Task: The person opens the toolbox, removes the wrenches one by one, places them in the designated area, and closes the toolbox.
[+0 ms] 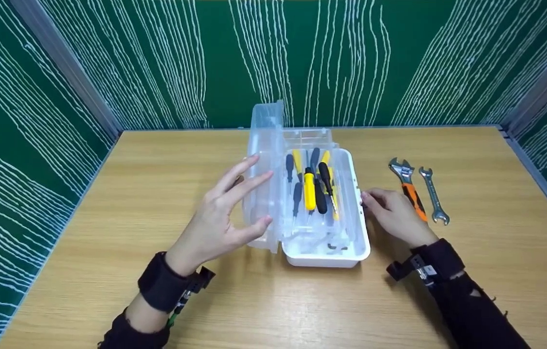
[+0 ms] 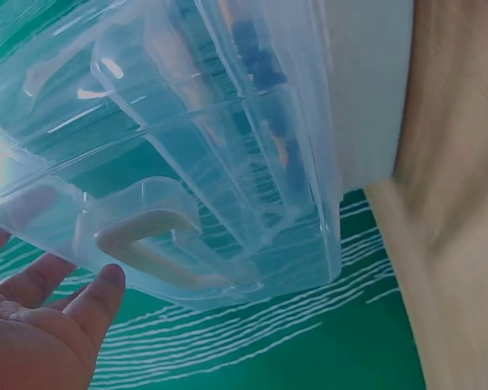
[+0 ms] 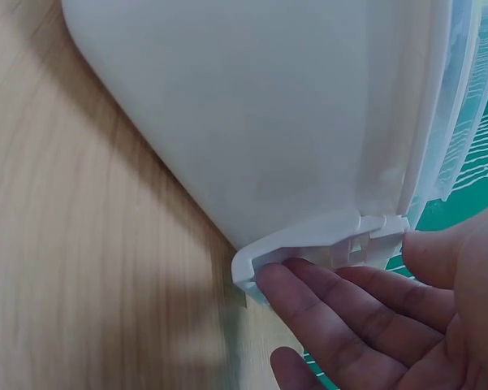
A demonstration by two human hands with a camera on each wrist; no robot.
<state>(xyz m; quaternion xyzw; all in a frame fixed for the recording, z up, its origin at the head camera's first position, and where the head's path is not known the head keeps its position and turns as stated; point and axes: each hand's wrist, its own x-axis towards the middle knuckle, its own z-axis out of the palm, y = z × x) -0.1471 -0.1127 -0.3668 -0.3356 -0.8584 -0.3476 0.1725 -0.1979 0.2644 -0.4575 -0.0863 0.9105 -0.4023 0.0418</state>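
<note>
A white toolbox [image 1: 322, 262] stands on the table with its clear lid [image 1: 267, 131] swung up to the left. Its clear inner tray holds several screwdrivers, among them a yellow one [image 1: 309, 191] and a black one [image 1: 325, 174]. My left hand [image 1: 220, 218] is at the lid's outer side, fingers spread and thumb apart, near the lid's handle [image 2: 146, 231]. At the toolbox's right side, my right hand [image 1: 397, 215] has its fingertips tucked inside a white latch [image 3: 308, 236], with the thumb at the latch's upper end.
To the right lie an adjustable wrench [image 1: 411, 189] with an orange and black handle and an open-end wrench [image 1: 433, 196]. A smaller clear lid flap [image 1: 307, 138] stands at the toolbox's back. Green walls with white lines border the wooden table [image 1: 181, 155].
</note>
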